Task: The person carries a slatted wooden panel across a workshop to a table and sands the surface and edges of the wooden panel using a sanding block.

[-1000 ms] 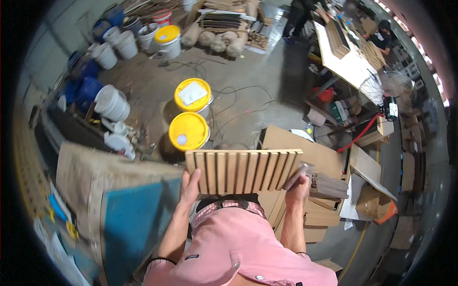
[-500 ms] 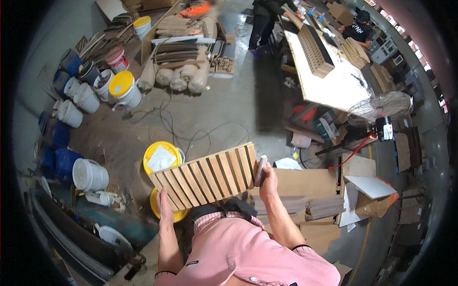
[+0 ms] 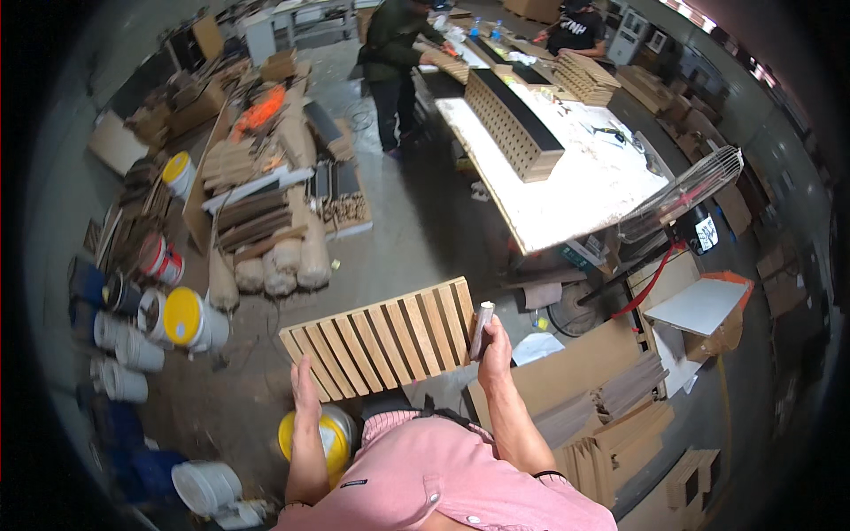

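Note:
In front of my body I carry a slatted wooden panel (image 3: 381,341), pale wood slats with dark gaps between them, its right end tilted up. My left hand (image 3: 306,389) grips its lower left edge, thumb up and the other fingers mostly hidden under it. My right hand (image 3: 496,354) is closed at the right end, where it also holds a short brownish stick (image 3: 482,329) upright beside the panel. How the right fingers reach the panel is hidden.
A white-topped worktable (image 3: 575,190) with a long perforated wooden block (image 3: 513,124) is ahead right. Near it are a standing fan (image 3: 686,199) and cardboard sheets (image 3: 567,367). Buckets (image 3: 197,319) and stacked wood strips (image 3: 257,217) line the left. Two people work at the table.
My view has turned right and risen toward the worktable, which now appears closer. The panel and the stick stay in my hands, held much the same way.

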### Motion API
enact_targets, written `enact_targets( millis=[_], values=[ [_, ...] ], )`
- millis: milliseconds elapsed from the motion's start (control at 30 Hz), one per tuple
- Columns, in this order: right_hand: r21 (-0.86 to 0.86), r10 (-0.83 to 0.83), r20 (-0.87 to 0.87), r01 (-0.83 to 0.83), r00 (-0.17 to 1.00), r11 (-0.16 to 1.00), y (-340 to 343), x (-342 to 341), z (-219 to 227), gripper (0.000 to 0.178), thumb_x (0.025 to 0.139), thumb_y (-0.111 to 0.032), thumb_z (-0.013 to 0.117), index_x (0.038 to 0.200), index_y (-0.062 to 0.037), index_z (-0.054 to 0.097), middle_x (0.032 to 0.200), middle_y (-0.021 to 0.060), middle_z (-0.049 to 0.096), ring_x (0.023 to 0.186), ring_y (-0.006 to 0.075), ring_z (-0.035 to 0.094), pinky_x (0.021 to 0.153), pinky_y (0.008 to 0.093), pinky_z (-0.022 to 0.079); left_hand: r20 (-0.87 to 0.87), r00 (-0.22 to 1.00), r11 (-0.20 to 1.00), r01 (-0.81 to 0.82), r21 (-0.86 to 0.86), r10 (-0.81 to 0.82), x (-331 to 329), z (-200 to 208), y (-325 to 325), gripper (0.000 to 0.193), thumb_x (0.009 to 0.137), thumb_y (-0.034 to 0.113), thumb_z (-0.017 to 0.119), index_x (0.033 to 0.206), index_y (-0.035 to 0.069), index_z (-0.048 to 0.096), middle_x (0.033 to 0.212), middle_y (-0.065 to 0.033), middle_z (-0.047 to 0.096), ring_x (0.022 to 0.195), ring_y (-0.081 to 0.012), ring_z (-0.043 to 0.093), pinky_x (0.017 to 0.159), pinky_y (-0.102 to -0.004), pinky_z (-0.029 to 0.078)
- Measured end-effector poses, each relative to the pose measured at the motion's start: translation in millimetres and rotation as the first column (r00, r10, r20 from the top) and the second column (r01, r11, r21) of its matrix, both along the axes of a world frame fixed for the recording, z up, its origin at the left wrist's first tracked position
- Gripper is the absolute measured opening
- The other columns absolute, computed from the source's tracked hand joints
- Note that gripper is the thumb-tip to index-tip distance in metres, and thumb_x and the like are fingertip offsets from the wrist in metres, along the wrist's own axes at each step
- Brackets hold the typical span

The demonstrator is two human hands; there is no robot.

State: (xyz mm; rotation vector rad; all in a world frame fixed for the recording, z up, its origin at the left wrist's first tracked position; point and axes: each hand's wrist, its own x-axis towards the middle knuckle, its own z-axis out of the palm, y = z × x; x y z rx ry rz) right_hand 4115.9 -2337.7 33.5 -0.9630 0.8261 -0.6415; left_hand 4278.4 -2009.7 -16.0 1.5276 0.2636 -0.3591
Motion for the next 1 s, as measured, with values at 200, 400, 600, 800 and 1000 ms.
enact_targets(
  millis=[200, 400, 600, 800, 1000],
  values=[
    [0.023, -0.120, -0.017, 0.121, 0.993, 0.992, -71, 128, -1, 0.033, 0.099, -0.020, 0.046, 0.123, -0.0047, 0.063, 0.113, 0.0023, 0.063, 0.107, 0.0149, 0.057, 0.098, 0.0303, 0.042, 0.038, 0.974, 0.971, 0.226, -0.078, -0.224, 167, -19, -94, 0.065, 0.108, 0.042, 0.052, 0.150, -0.006, 0.044, 0.147, -0.0172, 0.055, 0.135, -0.0266, 0.052, 0.112, -0.0369, 0.039],
    [0.099, -0.317, 0.138, 0.305, 0.939, 0.947, -134, 233, 8, 0.037, 0.097, -0.027, 0.047, 0.117, -0.0017, 0.064, 0.115, 0.0078, 0.066, 0.113, 0.0221, 0.060, 0.106, 0.0346, 0.040, 0.037, 0.984, 0.972, 0.175, -0.158, -0.172, 287, 26, -173, 0.068, 0.110, 0.049, 0.046, 0.151, -0.005, 0.043, 0.149, -0.0169, 0.053, 0.138, -0.0258, 0.049, 0.116, -0.0379, 0.036],
    [0.167, -0.320, 0.181, 0.291, 0.930, 0.942, -194, 312, 14, 0.036, 0.096, -0.031, 0.047, 0.117, -0.0056, 0.061, 0.111, 0.0074, 0.065, 0.111, 0.0226, 0.061, 0.102, 0.0362, 0.044, 0.168, 0.954, 0.958, 0.267, -0.105, -0.248, 392, 21, -246, 0.062, 0.111, 0.046, 0.044, 0.150, -0.003, 0.046, 0.149, -0.0160, 0.053, 0.137, -0.0266, 0.049, 0.116, -0.0379, 0.035],
    [0.180, -0.378, 0.206, 0.344, 0.903, 0.921, -272, 381, 4, 0.034, 0.099, -0.031, 0.045, 0.116, -0.0081, 0.062, 0.108, 0.0060, 0.065, 0.105, 0.0219, 0.063, 0.097, 0.0353, 0.047, 0.167, 0.941, 0.954, 0.299, -0.002, -0.294, 467, 45, -352, 0.059, 0.111, 0.043, 0.045, 0.150, -0.002, 0.046, 0.146, -0.0152, 0.057, 0.134, -0.0256, 0.052, 0.113, -0.0367, 0.038],
    [0.254, -0.384, 0.138, 0.342, 0.913, 0.905, -369, 457, -29, 0.040, 0.098, -0.032, 0.044, 0.121, -0.0039, 0.060, 0.121, 0.0112, 0.066, 0.116, 0.0271, 0.062, 0.104, 0.0415, 0.045, 0.182, 0.908, 0.923, 0.356, 0.146, -0.379, 568, -6, -452, 0.057, 0.111, 0.044, 0.045, 0.143, -0.002, 0.053, 0.135, -0.0139, 0.063, 0.125, -0.0244, 0.058, 0.109, -0.0368, 0.042]
  ],
)
